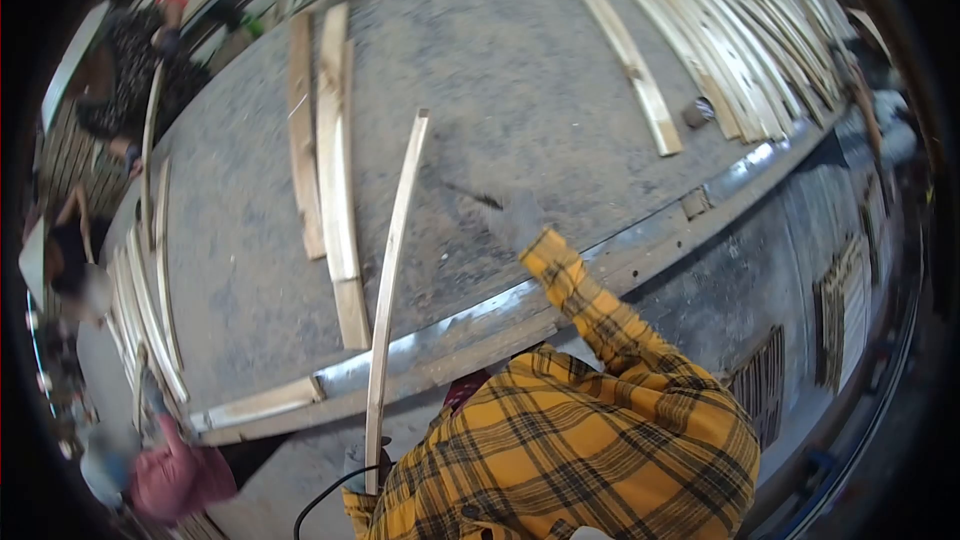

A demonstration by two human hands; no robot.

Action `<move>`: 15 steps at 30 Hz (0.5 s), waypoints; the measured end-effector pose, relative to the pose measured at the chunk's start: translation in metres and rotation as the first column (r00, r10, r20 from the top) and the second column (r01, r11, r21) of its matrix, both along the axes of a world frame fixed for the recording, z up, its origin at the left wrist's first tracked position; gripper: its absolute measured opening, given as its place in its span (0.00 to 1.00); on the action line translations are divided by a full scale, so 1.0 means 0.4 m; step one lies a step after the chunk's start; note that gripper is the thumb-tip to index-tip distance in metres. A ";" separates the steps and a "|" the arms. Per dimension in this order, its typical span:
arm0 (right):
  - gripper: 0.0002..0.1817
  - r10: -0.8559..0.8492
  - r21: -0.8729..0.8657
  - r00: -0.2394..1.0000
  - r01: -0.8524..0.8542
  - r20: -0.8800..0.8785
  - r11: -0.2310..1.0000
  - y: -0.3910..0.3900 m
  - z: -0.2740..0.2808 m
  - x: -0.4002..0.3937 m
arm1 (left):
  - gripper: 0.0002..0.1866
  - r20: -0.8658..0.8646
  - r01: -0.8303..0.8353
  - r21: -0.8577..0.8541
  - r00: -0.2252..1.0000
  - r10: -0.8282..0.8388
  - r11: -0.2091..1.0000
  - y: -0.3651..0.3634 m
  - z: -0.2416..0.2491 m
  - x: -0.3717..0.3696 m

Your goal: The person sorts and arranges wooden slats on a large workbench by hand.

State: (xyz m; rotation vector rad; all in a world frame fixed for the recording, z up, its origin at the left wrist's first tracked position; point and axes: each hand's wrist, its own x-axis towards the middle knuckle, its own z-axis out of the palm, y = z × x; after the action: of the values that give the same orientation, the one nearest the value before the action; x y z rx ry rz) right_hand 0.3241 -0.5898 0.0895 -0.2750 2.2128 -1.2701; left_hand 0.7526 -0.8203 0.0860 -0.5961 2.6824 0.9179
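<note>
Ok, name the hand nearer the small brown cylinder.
Right: the right hand is over the grey table, lower left of the cylinder in view; the left hand is farther, beyond the table edge, holding a long pale wooden strip.

Your desk (470, 70), from left to right
At the far left end, several strips (145, 290) lie together; nearer the middle, but left of it, sits a group of boards (335, 130). Right of these, a long strip (395, 240) runs from your left hand (355, 458) over the near edge. Your right hand (517, 220) is right of it. On the right, a small cylinder (697, 113) stands between a single board (622, 55) and a row of slats (745, 50).
</note>
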 end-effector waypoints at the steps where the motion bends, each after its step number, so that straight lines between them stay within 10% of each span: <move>1: 0.11 -0.063 0.075 0.992 0.071 -0.106 0.995 0.034 0.000 0.012 | 0.15 -0.015 0.040 -0.029 0.999 -0.041 0.999 -0.012 0.007 -0.038; 4: 0.12 -0.250 0.058 0.748 0.359 -0.615 0.932 0.194 -0.057 -0.043 | 0.15 -0.048 0.125 -0.118 0.990 -0.132 0.985 -0.014 0.025 -0.124; 5: 0.13 -0.698 -0.483 0.690 0.553 -0.192 0.679 0.243 -0.177 -0.071 | 0.15 -0.049 0.142 -0.146 0.987 -0.151 0.979 -0.004 0.038 -0.135; 6: 0.13 -0.709 -0.488 0.677 0.560 -0.198 0.670 0.315 -0.148 -0.116 | 0.15 -0.062 0.157 -0.176 0.983 -0.170 0.972 0.014 0.049 -0.145; 7: 0.18 -0.575 0.035 0.622 0.695 -0.531 0.718 0.398 -0.090 -0.185 | 0.15 -0.123 0.129 -0.183 0.981 -0.153 0.974 0.048 0.088 -0.228; 8: 0.25 -0.273 0.496 0.636 0.751 -0.722 0.437 0.502 -0.059 -0.274 | 0.15 -0.187 0.098 -0.189 0.973 -0.134 0.977 0.091 0.120 -0.356; 9: 0.38 -0.511 0.130 0.495 0.796 -0.703 0.591 0.646 -0.234 -0.397 | 0.16 -0.113 -0.250 0.208 0.954 0.277 0.946 0.114 0.119 -0.455; 10: 0.42 -0.488 0.348 0.594 0.790 -0.639 0.505 0.641 -0.127 -0.399 | 0.17 0.113 -0.560 0.520 0.794 0.598 0.645 0.138 0.120 -0.544; 12: 0.46 -0.479 0.549 0.686 0.726 -0.547 0.413 0.633 -0.015 -0.413 | 0.20 -0.030 -0.447 0.528 0.839 0.543 0.722 0.190 0.094 -0.702; 15: 0.49 -0.240 0.599 0.841 0.520 -0.485 0.609 0.633 -0.064 -0.479 | 0.20 -0.029 -0.520 0.573 0.760 0.649 0.633 0.299 -0.020 -0.902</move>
State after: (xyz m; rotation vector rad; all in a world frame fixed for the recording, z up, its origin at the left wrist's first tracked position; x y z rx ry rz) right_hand 0.1326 -0.3368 0.0639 0.3435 3.0189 -0.4321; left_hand 0.3918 -0.7005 0.0780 -1.3325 2.2112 1.9406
